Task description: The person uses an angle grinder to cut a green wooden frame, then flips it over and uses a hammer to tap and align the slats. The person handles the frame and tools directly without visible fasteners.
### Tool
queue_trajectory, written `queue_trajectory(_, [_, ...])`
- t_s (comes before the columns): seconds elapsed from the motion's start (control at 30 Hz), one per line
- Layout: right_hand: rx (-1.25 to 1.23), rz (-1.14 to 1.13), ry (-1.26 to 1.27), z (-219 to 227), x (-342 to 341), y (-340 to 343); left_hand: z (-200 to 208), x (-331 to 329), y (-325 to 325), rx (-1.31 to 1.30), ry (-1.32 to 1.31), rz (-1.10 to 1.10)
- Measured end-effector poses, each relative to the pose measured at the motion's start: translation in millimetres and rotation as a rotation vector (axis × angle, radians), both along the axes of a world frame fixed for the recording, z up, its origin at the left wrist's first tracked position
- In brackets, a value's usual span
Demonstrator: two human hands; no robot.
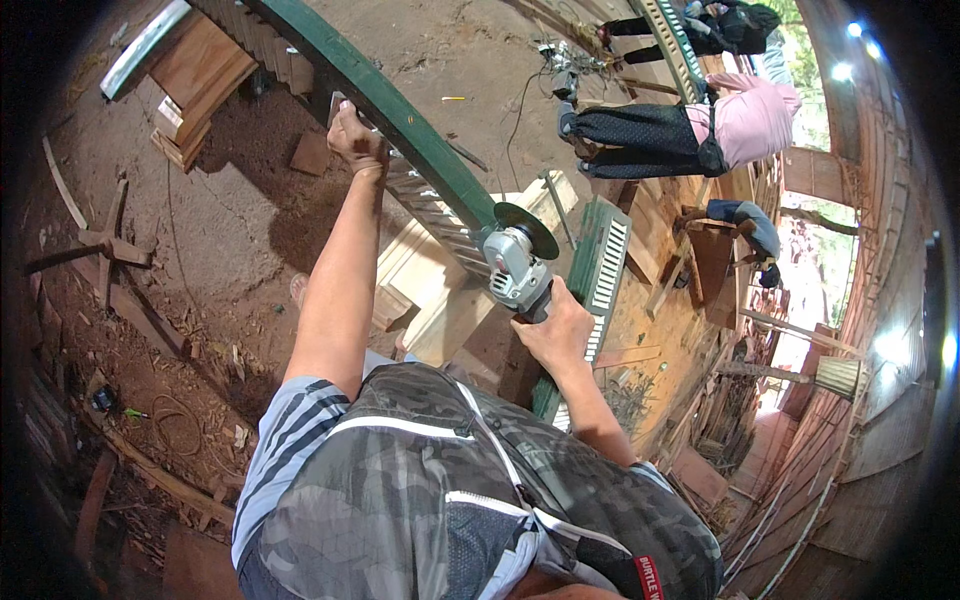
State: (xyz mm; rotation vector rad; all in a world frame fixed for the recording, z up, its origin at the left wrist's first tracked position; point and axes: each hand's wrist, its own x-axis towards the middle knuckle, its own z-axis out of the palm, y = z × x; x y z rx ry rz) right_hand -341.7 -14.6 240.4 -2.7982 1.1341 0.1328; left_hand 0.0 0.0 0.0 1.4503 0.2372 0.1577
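Note:
My right hand (560,330) is wrapped around the rear body of an angle grinder (515,270). The grinder's dark round disc (526,230) lies against or very near the lower end of a long, curved, green-painted wooden beam (400,110); contact is unclear. Farther up and to the left, my left hand (358,145) is closed at the beam's near side, its fingertips partly hidden. Under the beam runs a row of narrow slats (435,215).
Pale wooden boards (425,265) lie beneath the beam. To the right is another green slatted piece (605,270). Stacked timber (205,75) stands at upper left, a wooden cross-shaped stand (110,245) at left. A person in pink (745,120) and others work at right; a cable (515,130) crosses the ground.

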Motion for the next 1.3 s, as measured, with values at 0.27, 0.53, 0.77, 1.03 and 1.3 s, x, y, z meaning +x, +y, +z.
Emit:
queue_trajectory(0.27, [-0.028, 0.039, -0.050, 2.2, -0.8, 1.1, -35.1, 0.6, -2.7, 0.112, -0.040, 0.045])
queue_trajectory(0.53, [0.033, -0.030, -0.010, -2.9, -4.7, -1.8, 9.7, -6.8, 0.9, -0.030, 0.027, 0.026])
queue_trajectory(0.77, [0.040, -0.032, -0.036, -3.2, -0.7, -1.5, -3.2, -2.5, -2.9, 0.032, -0.097, 0.067])
queue_trajectory(1.03, [0.029, 0.000, -0.078, -8.3, -2.4, -2.7, 18.5, -3.7, 3.5, -0.051, 0.061, 0.021])
queue_trajectory(1.3, [0.019, 0.019, -0.101, -10.0, -1.7, -2.0, 22.8, -3.3, 2.3, -0.105, 0.067, 0.029])
